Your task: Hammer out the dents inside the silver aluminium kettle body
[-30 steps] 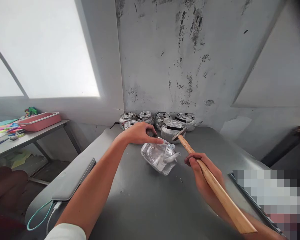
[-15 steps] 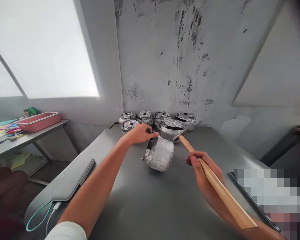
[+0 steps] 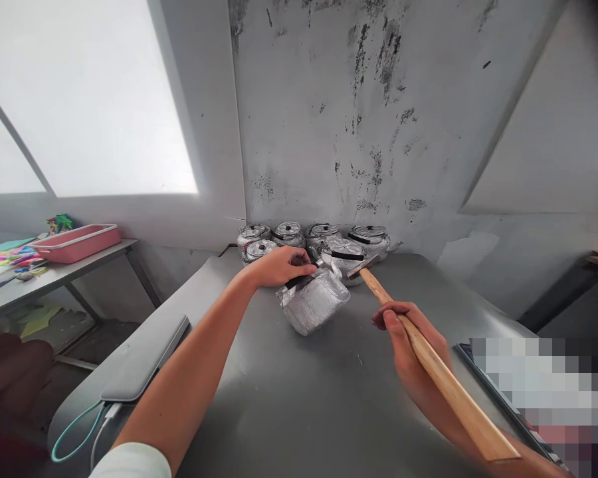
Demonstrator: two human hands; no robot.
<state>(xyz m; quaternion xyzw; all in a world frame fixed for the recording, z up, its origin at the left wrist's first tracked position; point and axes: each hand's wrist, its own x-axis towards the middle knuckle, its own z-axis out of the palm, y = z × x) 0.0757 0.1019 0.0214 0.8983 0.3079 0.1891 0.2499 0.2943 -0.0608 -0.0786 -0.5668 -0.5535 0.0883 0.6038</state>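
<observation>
My left hand (image 3: 283,265) is closed around the black handle of a small silver kettle (image 3: 315,302), its dented side towards me. The kettle is tilted, with its spout at the upper right, and its base seems to be off or barely on the grey table. My right hand (image 3: 411,332) grips the wooden handle of a hammer (image 3: 448,378). The hammer's metal head is to the right of the kettle, apart from it. Behind the held kettle sits another silver kettle (image 3: 341,255) with a black handle.
Several more silver kettles (image 3: 289,232) stand against the stained wall. On the grey table (image 3: 299,411) a power bank (image 3: 144,362) with cables lies at the left, and a dark-edged flat thing, blurred out, at the right. A pink basket (image 3: 80,244) rests on a side table.
In my left hand the kettle has turned, so its spout now shows at the upper right and its base has swung left. The hammer has barely shifted.
</observation>
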